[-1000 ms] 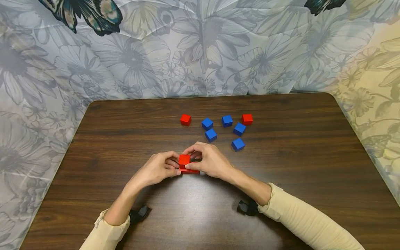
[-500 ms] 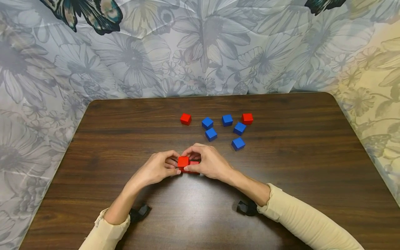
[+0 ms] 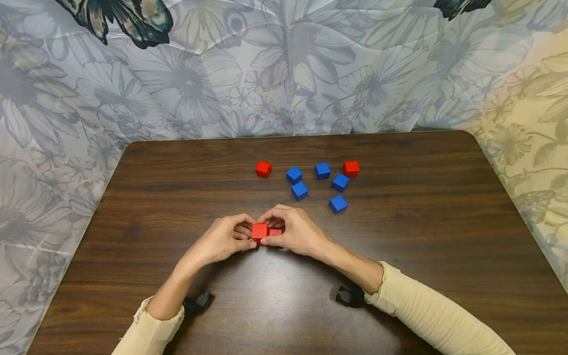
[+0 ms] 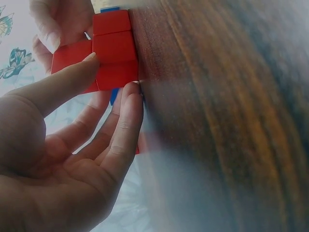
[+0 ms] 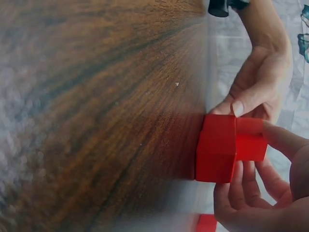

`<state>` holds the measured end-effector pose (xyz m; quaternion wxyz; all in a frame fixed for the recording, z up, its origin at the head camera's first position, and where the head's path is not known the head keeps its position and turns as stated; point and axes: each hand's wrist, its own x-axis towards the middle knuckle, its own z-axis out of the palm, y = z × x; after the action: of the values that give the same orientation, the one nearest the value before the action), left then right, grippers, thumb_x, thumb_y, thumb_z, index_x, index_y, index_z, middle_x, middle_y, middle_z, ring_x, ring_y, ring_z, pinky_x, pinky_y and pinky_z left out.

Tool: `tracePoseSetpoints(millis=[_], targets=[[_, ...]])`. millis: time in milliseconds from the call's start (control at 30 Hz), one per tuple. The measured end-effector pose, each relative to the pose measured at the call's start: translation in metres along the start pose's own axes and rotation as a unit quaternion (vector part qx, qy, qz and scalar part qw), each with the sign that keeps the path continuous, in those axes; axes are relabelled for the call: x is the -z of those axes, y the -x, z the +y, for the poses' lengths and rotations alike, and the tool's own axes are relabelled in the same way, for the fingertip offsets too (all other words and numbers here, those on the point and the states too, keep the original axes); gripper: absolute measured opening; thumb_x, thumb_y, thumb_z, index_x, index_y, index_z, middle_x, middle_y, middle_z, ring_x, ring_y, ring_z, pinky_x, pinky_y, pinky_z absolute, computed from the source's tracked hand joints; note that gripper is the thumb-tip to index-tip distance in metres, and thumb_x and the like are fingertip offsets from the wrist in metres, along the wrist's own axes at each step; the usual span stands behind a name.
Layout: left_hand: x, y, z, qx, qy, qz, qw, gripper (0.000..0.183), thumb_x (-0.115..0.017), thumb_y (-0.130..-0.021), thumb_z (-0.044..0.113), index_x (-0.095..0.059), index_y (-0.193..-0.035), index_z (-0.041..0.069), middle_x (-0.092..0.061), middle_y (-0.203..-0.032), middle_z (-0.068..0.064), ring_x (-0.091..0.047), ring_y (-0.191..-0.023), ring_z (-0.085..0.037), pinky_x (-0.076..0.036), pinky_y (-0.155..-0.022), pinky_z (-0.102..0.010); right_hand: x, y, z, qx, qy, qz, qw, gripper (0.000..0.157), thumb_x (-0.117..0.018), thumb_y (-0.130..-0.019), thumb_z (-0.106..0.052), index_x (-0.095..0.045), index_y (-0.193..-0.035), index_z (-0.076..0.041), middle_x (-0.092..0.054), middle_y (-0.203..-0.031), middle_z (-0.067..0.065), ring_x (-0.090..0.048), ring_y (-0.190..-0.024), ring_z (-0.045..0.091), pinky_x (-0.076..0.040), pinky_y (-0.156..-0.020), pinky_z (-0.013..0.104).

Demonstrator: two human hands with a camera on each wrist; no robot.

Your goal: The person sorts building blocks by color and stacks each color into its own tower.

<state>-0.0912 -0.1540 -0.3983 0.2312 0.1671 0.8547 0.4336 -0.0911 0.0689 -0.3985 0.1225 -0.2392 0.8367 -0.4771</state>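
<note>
Your right hand (image 3: 301,229) pinches the upper red cube (image 3: 259,230) between thumb and fingertips, the grip drawn in only as far as the cube's width. A second ago you had that cube higher and slightly farther right, with more of its front face showing to the head camera; now it sits lower and a touch to the left, and the top of the lower right red cube (image 3: 275,231) shows more plainly beside it. Against half a second ago the change is slight. Both wrist views show the upper cube touching the lower left red cube (image 4: 118,77), set above it, while the two lower cubes stand side by side on the wooden table (image 3: 279,305). Your left hand (image 3: 219,240) has barely moved: its thumb and fingertips straddle the lower left cube, bent inward to hold it at near and far sides; how firmly you cannot tell from here. Farther back, five blue cubes (image 3: 294,175) lie where they were, some close together, between the left rear red cube (image 3: 263,169) and the right rear red cube (image 3: 350,168), both of which also keep their places
</note>
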Motion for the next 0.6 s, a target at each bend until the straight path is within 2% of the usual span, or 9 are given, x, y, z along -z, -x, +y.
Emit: tracePoseSetpoints(millis=[300, 600], targets=[[0.0004, -0.0011, 0.0001, -0.001, -0.006, -0.004, 1.0, 0.032, -0.079, -0.084, 0.005, -0.066, -0.113, 0.007, -0.07, -0.103, -0.006, -0.068, -0.092, -0.016, -0.057, -0.08, -0.03, 0.0007, 0.0019, 0.0015, 0.005, -0.008, -0.002, 1.0, 0.036, -0.087, -0.078, -0.019, -0.071, -0.11, -0.013, -0.065, -0.105, -0.004, -0.065, -0.095, 0.014, -0.054, -0.083, 0.03], [-0.0001, 0.0009, 0.0002, 0.006, -0.011, -0.001, 0.9999, 0.032, -0.079, -0.084, 0.006, -0.066, -0.113, 0.009, -0.069, -0.104, -0.004, -0.068, -0.093, -0.016, -0.057, -0.081, -0.031, 0.0037, 0.0005, 0.0027, 0.001, -0.046, 0.0, 0.999, 0.039, -0.085, -0.08, -0.022, -0.07, -0.114, -0.01, -0.066, -0.106, -0.003, -0.065, -0.095, 0.014, -0.055, -0.085, 0.031]])
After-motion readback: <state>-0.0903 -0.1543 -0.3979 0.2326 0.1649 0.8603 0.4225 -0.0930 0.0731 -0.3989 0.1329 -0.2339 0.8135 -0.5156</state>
